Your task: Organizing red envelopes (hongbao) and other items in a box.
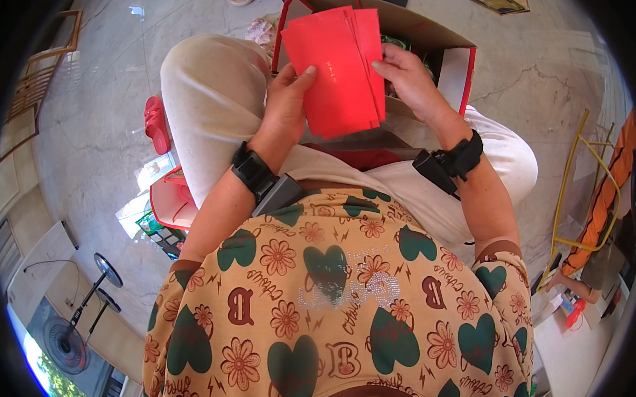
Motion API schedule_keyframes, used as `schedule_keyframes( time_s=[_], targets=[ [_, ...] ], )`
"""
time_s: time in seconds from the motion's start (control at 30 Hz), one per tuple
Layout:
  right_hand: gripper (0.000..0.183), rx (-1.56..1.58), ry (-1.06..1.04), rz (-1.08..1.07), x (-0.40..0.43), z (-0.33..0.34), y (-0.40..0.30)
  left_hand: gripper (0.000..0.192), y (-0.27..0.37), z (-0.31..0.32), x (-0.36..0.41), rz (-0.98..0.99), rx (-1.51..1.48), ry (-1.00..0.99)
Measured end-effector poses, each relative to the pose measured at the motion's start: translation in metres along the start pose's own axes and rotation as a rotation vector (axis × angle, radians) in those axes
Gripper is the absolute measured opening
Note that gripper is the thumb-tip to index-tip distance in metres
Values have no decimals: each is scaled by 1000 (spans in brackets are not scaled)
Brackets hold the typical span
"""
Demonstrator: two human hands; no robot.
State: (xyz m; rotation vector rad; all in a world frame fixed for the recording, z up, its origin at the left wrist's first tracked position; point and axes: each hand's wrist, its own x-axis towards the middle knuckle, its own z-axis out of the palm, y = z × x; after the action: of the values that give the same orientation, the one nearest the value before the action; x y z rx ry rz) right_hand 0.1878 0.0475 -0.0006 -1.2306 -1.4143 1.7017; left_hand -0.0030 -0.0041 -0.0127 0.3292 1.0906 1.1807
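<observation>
My left hand [288,102] grips the left edge of a small stack of red paper envelopes [338,87], thumb on top. The right edge of the stack is between the thumb and fingers of my right hand [411,80]. The envelopes are slightly fanned, and the top one bears small gold writing. Beneath and beyond them stands an uncovered cardboard box [456,75] with red edges; several items partly show inside, too hidden to name. Both my wrists carry black straps with dark modules.
A pink-red slipper [157,125] lies on the floor at left, near a red-edged box [173,203] and green packaging [161,233]. At right stands a yellow metal frame [570,189], with another person's arm [578,288] below. A standing fan [68,338] is at lower left.
</observation>
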Motion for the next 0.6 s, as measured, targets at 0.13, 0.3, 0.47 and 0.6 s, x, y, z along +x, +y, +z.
schedule_keyframes(
  time_s=[0.13,0.3,0.47,0.6],
  targets=[
    [32,-113,-27,-44,-2,9,1,25,-1,0,0,14,25,-19],
    [32,-552,64,-132,-4,8,-3,25,3,4,-3,-6,50,-19],
    [28,-490,66,-119,-2,5,-2,26,2,3,-1,-15,-7,-17],
    [27,-441,123,-40,2,-2,4,25,1,2,-1,-1,-8,14]
  ],
)
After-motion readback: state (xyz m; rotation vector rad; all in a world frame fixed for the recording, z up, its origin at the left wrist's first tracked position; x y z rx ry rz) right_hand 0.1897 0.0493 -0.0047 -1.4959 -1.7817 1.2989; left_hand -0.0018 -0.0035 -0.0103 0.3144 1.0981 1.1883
